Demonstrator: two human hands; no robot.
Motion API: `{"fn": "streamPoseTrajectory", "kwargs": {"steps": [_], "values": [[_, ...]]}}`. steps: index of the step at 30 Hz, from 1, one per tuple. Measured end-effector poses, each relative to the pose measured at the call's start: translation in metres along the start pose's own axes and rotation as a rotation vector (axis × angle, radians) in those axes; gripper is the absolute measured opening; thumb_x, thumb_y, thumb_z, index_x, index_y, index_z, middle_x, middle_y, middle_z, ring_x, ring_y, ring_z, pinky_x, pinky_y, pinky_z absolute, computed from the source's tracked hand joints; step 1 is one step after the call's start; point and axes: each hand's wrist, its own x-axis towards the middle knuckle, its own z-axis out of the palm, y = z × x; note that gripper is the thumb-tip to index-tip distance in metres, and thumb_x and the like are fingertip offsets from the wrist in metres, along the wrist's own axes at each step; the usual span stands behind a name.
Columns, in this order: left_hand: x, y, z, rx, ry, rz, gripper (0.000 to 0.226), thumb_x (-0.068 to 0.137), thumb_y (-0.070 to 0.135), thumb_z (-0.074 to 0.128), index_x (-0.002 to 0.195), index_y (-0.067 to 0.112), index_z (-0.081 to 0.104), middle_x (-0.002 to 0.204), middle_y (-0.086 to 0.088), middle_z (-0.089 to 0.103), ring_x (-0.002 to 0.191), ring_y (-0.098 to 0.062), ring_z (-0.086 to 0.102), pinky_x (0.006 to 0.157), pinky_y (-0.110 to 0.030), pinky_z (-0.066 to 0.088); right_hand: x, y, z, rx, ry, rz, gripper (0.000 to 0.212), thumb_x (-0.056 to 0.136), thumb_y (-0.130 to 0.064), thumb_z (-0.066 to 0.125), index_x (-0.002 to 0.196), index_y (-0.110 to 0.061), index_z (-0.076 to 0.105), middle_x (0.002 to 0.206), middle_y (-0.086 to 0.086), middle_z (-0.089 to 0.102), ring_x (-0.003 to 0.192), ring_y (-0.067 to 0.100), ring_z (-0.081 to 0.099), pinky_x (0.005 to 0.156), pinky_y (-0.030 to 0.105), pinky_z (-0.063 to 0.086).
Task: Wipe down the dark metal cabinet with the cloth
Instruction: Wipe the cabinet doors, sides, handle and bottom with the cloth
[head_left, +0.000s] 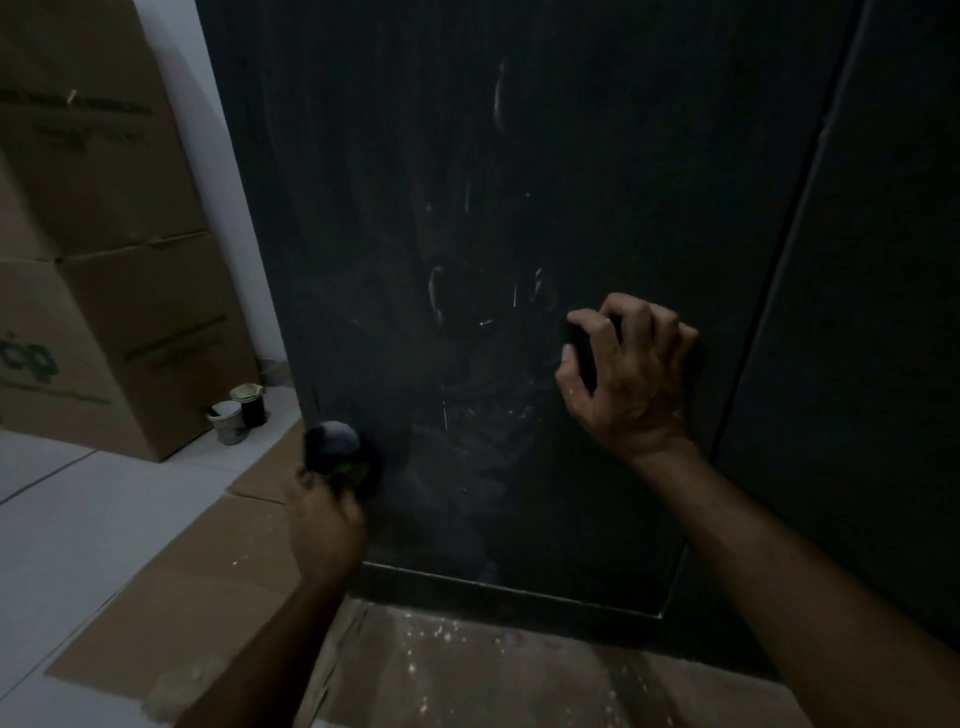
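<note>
Right hand (631, 371) fingers curl around a dark cloth (582, 353) against the cabinet (571, 156); left hand (324, 512) grips a blurred dark object (335, 452).

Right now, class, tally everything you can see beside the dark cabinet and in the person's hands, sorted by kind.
Cardboard boxes: 2, one stacked on the other
Small containers on the floor: 3 ()
Dark cloths: 2, one in the left hand, one in the right hand
Total: 7
</note>
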Motion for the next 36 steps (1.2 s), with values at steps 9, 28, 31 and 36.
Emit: {"fn": "streamPoseTrajectory", "kwargs": {"steps": [9, 28, 31, 36], "values": [[-0.055, 0.041, 0.037, -0.214, 0.021, -0.108, 0.067, 0.110, 0.047, 0.034, 0.164, 0.008, 0.021, 0.172, -0.013, 0.014, 0.154, -0.039, 0.018, 0.124, -0.059, 0.023, -0.021, 0.025, -0.002, 0.021, -0.018, -0.234, 0.048, 0.101, -0.028, 0.054, 0.146, -0.013, 0.050, 0.160, 0.016, 0.035, 0.152, 0.035, 0.025, 0.123, 0.057, 0.016], [-0.025, -0.053, 0.068, -0.416, 0.057, -0.721, 0.051, 0.104, 0.010, 0.053, 0.151, -0.004, 0.041, 0.148, -0.031, 0.052, 0.134, -0.048, 0.054, 0.114, -0.058, 0.043, -0.027, 0.024, 0.014, 0.038, 0.052, -0.229, 0.052, 0.099, -0.032, 0.056, 0.147, -0.012, 0.053, 0.161, 0.018, 0.035, 0.152, 0.040, 0.027, 0.122, 0.064, 0.015], [-0.046, -0.027, 0.074, -0.371, 0.029, -0.673, 0.064, 0.100, 0.008, 0.056, 0.157, -0.005, 0.029, 0.157, -0.032, 0.040, 0.143, -0.048, 0.043, 0.122, -0.056, 0.034, -0.027, 0.023, 0.017, 0.031, 0.056, -0.225, 0.053, 0.099, -0.033, 0.056, 0.148, -0.013, 0.052, 0.162, 0.018, 0.034, 0.152, 0.039, 0.026, 0.122, 0.064, 0.015], [-0.116, 0.005, 0.106, -0.471, -0.264, -0.684, 0.062, 0.101, 0.002, 0.058, 0.154, -0.001, 0.028, 0.153, -0.028, 0.043, 0.141, -0.043, 0.044, 0.120, -0.049, 0.033, -0.029, 0.024, 0.020, 0.035, 0.072, -0.221, 0.054, 0.098, -0.033, 0.057, 0.147, -0.013, 0.052, 0.162, 0.018, 0.034, 0.153, 0.038, 0.024, 0.122, 0.064, 0.014]]}}
